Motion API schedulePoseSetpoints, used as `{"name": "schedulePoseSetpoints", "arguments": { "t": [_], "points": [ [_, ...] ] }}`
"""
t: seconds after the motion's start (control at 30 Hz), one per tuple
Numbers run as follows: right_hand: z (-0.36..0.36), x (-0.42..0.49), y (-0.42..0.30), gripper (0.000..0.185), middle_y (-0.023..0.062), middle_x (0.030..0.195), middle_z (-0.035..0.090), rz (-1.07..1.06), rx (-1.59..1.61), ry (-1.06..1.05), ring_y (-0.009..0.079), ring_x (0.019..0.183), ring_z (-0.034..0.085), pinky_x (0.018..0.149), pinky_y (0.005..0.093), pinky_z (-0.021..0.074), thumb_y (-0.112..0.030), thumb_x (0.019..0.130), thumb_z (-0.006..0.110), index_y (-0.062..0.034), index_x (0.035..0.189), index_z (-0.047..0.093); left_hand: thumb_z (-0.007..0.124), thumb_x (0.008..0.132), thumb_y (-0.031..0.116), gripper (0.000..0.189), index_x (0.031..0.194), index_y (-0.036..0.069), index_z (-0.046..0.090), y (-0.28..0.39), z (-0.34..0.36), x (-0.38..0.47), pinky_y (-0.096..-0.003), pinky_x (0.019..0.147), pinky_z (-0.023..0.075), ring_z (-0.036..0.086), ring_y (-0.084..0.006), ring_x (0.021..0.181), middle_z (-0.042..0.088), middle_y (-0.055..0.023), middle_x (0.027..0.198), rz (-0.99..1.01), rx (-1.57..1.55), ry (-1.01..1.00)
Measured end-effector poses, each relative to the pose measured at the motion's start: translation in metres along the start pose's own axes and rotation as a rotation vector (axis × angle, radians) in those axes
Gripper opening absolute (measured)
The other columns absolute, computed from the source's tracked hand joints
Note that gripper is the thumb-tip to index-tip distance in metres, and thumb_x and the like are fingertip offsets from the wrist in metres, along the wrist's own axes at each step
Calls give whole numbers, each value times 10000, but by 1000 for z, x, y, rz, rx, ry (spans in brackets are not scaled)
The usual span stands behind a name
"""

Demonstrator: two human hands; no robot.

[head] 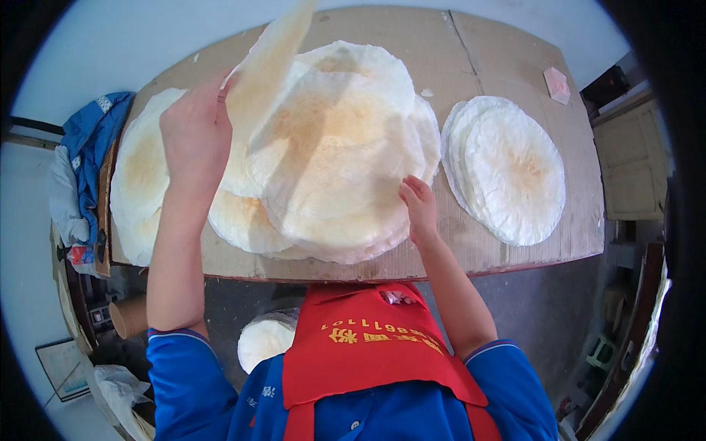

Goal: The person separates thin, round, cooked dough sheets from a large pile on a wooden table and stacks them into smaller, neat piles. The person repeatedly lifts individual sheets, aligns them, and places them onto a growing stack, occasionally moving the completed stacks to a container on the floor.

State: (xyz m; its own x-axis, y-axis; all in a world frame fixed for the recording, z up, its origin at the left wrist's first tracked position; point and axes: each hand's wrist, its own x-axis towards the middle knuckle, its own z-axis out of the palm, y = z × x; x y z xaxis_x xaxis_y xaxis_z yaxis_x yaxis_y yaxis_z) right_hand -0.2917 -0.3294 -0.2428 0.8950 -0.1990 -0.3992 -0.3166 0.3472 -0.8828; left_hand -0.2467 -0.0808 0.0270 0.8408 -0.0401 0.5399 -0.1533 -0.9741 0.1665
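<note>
My left hand (196,135) is raised over the left side of the table. Its fingers grip the edge of a thin round flatbread (270,66), lifted and tilted nearly on edge, its top cut off by the picture's rim. Below it lies a wide, uneven pile of large pale flatbreads (342,165) with light brown toasted patches. At the right edge of that pile is my right hand (420,206), fingers bent and close together; whether they pinch a sheet cannot be made out.
A stack of flatbreads (515,171) lies on the right, another pile (140,171) on the left. Cardboard (518,60) covers the table. A small pink-and-white block (557,85) sits at the far right. Blue clothing (96,149) hangs beside the left edge. More round sheets (265,342) are stacked below the table.
</note>
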Motion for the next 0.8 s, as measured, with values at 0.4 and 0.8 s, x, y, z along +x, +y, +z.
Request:
{"name": "schedulePoseSetpoints", "arguments": {
  "t": [0.4, 0.8],
  "points": [
    [34, 49, -32, 180, 23, 616, 534, 178, -255, -368, 80, 497, 445, 440, 215, 331, -176, 781, 646, -17, 786, 563, 604, 747, 120, 360, 1089, 14, 559, 33, 179, -167, -361, 866, 446, 551, -329, 1007, 571, -201, 1077, 140, -267, -228],
    [57, 49, -38, 255, 61, 922, 624, 67, -8, -48, 72, 657, 496, 588, 200, 411, -198, 856, 563, -48, 1061, 541, 547, 858, 179, 187, 907, 14, 621, -50, 4, 41, -282, 595, 432, 576, -153, 626, 625, -132, 726, 18, -10, 229]
  ]
}}
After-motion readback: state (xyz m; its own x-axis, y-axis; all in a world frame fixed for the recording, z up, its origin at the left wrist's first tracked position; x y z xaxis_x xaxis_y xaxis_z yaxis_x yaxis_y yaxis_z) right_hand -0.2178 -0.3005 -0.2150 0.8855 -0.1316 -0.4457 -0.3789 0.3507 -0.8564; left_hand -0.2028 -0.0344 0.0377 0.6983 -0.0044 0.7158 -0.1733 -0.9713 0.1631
